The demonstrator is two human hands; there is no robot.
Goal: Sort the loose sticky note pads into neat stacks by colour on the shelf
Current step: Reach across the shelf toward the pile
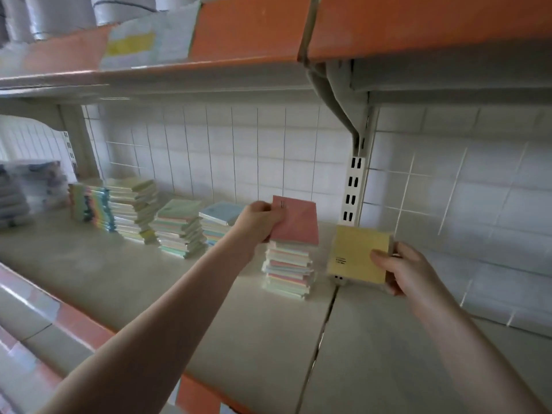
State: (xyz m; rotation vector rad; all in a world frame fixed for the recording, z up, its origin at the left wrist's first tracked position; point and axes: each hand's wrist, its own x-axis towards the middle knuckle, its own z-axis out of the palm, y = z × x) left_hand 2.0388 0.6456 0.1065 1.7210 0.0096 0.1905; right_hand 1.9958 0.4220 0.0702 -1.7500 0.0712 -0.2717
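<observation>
Pink pad pinched at its left edge by left hand, thumb on top, fingers curled beneath, tilted and lying on or just over the mixed stack at centre of the shelf; contact with the top of that stack not clear. Yellow pad at 3 o'clock of the stack, gripped at its right edge by right hand, thumb on the face, fingers wrapped behind, held up off the shelf near the slotted upright. At 9 to 10 o'clock of the pink pad, a row of further stacks: blue-topped stack partly behind the left wrist, green-topped stack, a taller pale stack, then pads standing on edge. Farther at 9 o'clock, wrapped bundles, blurred. White tiled wall at 12 o'clock behind. Orange-edged upper shelf overhead, with paper labels on its front.
</observation>
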